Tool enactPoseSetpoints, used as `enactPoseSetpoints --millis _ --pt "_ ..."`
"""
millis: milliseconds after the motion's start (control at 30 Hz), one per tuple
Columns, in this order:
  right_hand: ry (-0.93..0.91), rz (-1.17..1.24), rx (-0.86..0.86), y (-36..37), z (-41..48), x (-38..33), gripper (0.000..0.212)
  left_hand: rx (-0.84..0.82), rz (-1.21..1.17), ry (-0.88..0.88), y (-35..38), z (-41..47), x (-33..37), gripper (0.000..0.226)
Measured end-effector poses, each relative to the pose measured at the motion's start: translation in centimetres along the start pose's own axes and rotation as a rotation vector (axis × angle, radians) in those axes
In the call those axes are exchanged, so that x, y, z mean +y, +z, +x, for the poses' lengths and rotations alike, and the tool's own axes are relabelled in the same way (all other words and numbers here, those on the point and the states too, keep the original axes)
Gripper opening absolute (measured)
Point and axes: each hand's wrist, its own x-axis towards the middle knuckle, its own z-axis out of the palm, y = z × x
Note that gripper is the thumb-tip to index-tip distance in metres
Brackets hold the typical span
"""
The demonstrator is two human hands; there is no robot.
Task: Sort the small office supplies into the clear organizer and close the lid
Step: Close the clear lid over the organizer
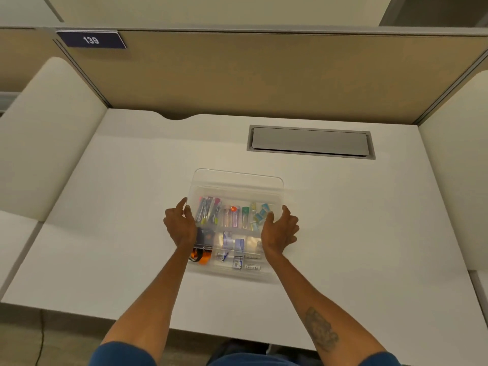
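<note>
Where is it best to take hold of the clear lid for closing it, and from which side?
Grip the lid at its two side edges, one hand from each side. It is wide, flat and thin and seems tilted over the organizer, so an even two-sided hold keeps it level.

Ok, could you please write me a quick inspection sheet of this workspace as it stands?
Surface: white desk, with a grey hatch set in near the back.
Job's things: clear organizer mid-desk; pens in the back-left compartment, orange item front-left, small boxes front-middle; clear lid over it, cannot tell whether it is latched.
Clutter: nothing seen.
Grippers: left hand at the organizer's left edge, right hand at its right edge, fingers loosely extended.
Cables: thin dark cable on the floor, lower left.
Surroundings: beige partition with number plate reading 139; white side divider.
</note>
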Motion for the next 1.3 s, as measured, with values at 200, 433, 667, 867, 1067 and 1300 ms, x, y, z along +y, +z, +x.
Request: enactPoseSetpoints --millis 200,433,667,867,1067,1300 --pt "-0.026 -0.056 0.011 0.3 -3.1 2.7 0.045 0.009 0.002 -0.035 -1.0 -2.5 -2.9 0.033" --pt "-0.049 -0.066 0.039 0.2 -4.2 3.8 0.046 -0.028 -0.003 -0.040 -1.2 -3.4 -4.1 0.034" --pt "-0.052 -0.069 0.038 0.0 -4.4 4.7 0.046 -0.045 -0.011 -0.048 -1.4 -3.7 -4.2 0.035" --pt "-0.156 -0.089 -0.030 0.1 -4.2 4.5 0.054 -0.073 0.003 -0.001 -1.4 -3.4 -4.1 0.035" --pt "-0.225 -0.123 -0.098 0.2 -3.5 4.9 0.055 -0.095 -0.014 -0.035 -0.9 -3.3 -4.1 0.038" --pt "-0.259 -0.153 -0.097 0.5 -3.6 5.3 0.055 -0.114 0.014 -0.067 -0.3 -3.5 -4.4 0.041"
